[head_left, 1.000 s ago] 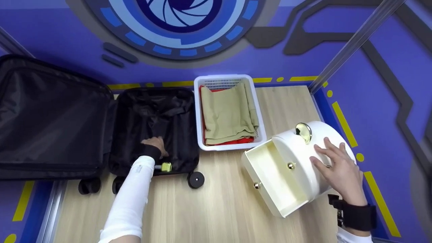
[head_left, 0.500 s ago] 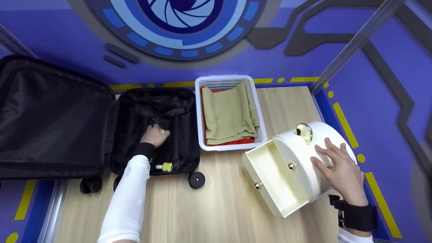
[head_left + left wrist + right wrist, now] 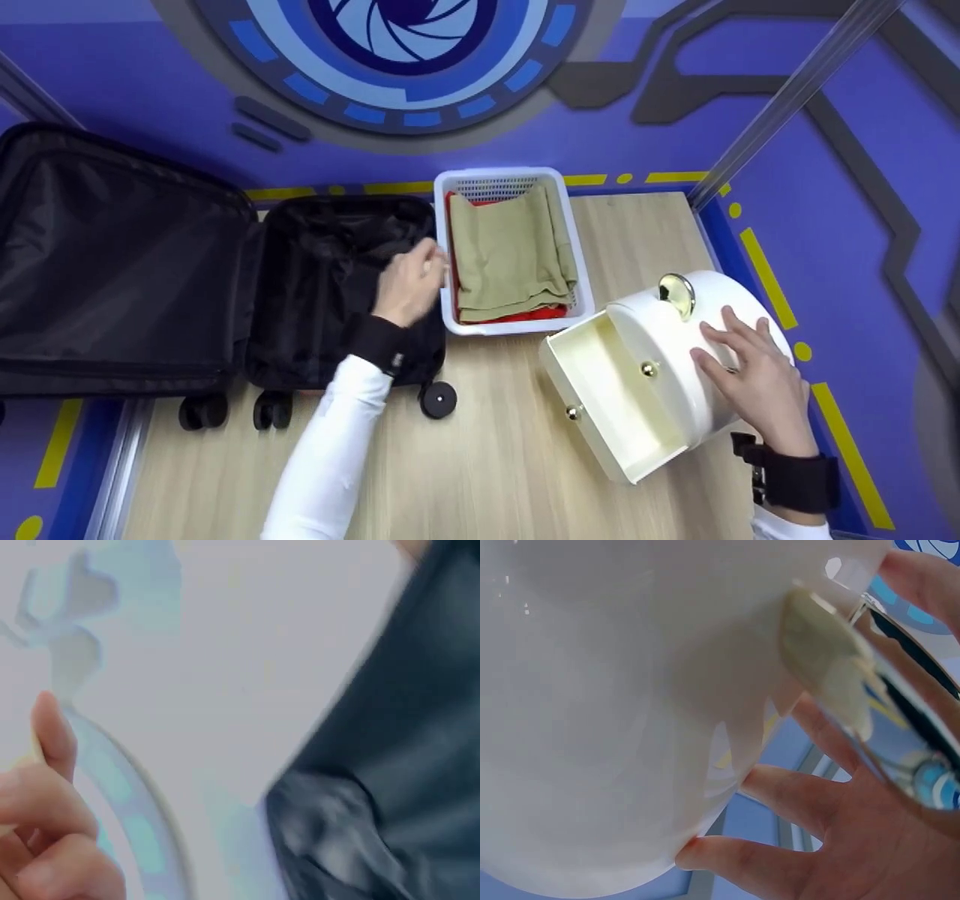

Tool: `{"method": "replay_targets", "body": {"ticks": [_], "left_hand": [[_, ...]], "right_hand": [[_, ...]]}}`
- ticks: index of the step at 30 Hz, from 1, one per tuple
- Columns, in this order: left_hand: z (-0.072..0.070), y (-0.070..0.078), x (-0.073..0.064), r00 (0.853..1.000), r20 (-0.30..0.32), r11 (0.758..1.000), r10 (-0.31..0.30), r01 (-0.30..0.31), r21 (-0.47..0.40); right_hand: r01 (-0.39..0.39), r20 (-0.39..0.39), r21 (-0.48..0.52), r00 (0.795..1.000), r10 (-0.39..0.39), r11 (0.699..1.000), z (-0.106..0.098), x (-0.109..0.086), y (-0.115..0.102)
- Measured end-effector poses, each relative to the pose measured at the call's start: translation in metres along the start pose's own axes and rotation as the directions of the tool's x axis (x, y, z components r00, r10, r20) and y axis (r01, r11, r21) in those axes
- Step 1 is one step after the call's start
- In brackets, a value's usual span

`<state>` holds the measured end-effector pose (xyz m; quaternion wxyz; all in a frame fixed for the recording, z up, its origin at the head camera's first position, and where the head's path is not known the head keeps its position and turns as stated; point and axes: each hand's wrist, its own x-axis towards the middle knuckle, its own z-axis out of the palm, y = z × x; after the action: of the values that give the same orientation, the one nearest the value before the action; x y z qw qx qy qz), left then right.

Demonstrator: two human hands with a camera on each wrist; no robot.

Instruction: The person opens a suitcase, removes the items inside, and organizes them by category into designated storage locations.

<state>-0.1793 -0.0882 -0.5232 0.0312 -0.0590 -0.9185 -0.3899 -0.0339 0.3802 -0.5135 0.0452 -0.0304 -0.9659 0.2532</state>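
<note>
My left hand [image 3: 411, 283] is over the right edge of the black suitcase [image 3: 300, 300], beside the white basket [image 3: 517, 328]. Its fingers are curled and seem to pinch a small pale thing [image 3: 427, 266], too small and blurred to identify. In the left wrist view the curled fingers [image 3: 56, 739] show at lower left. My right hand [image 3: 761, 379] rests with spread fingers on a white rounded drawer box [image 3: 705, 330]. Fingertips [image 3: 694, 851] touch its glossy side in the right wrist view. A lower drawer [image 3: 622, 397] with a gold knob [image 3: 573, 412] is pulled out.
Folded khaki cloth [image 3: 510, 255] lies over red cloth [image 3: 547, 311] in the basket. The suitcase lid [image 3: 120, 262] lies spread to the left. Suitcase wheels [image 3: 437, 400] stick out in front. A blue-purple wall [image 3: 600, 142] borders the wooden table [image 3: 480, 450].
My left hand has lifted from the suitcase's bottom and moved right, toward the basket. A small yellow-green item in the suitcase is now hidden by my arm. My right hand has stayed put.
</note>
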Motion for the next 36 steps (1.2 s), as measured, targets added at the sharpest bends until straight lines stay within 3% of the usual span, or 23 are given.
{"method": "replay_targets", "body": {"ticks": [3, 6, 10, 13, 19, 24, 27, 36], "left_hand": [[0.024, 0.027, -0.012, 0.991, 0.055, 0.993, 0.121, -0.12, -0.016], [0.051, 0.047, -0.025, 0.966, 0.121, 0.974, 0.227, -0.224, -0.04], [0.088, 0.068, -0.043, 0.903, 0.19, 0.923, 0.385, -0.383, -0.049], [0.113, 0.083, -0.056, 0.853, 0.245, 0.88, 0.462, -0.476, -0.002], [0.155, 0.106, -0.08, 0.788, 0.403, 0.831, 0.465, -0.546, 0.11], [0.184, 0.112, -0.093, 0.757, 0.483, 0.766, 0.441, -0.598, 0.237], [0.195, 0.112, -0.097, 0.749, 0.516, 0.744, 0.416, -0.607, 0.28], [0.206, 0.121, -0.093, 0.758, 0.588, 0.676, 0.283, -0.592, 0.439]], "right_hand": [[-0.001, -0.001, -0.003, 1.0, 0.001, 1.0, 0.0, 0.0, 0.0], [0.002, -0.001, -0.002, 1.0, -0.002, 1.0, 0.001, 0.0, 0.0], [0.005, -0.012, 0.003, 1.0, -0.005, 1.0, 0.001, 0.0, 0.0], [0.004, -0.015, 0.002, 1.0, -0.004, 1.0, 0.001, 0.0, 0.0], [-0.007, 0.002, -0.004, 1.0, 0.007, 1.0, 0.001, 0.0, 0.0], [-0.009, 0.005, -0.006, 1.0, 0.009, 1.0, 0.001, 0.0, 0.002], [-0.007, 0.002, -0.009, 1.0, 0.007, 1.0, 0.001, -0.001, 0.003], [0.012, -0.023, 0.004, 1.0, -0.012, 1.0, 0.001, 0.0, 0.002]]}}
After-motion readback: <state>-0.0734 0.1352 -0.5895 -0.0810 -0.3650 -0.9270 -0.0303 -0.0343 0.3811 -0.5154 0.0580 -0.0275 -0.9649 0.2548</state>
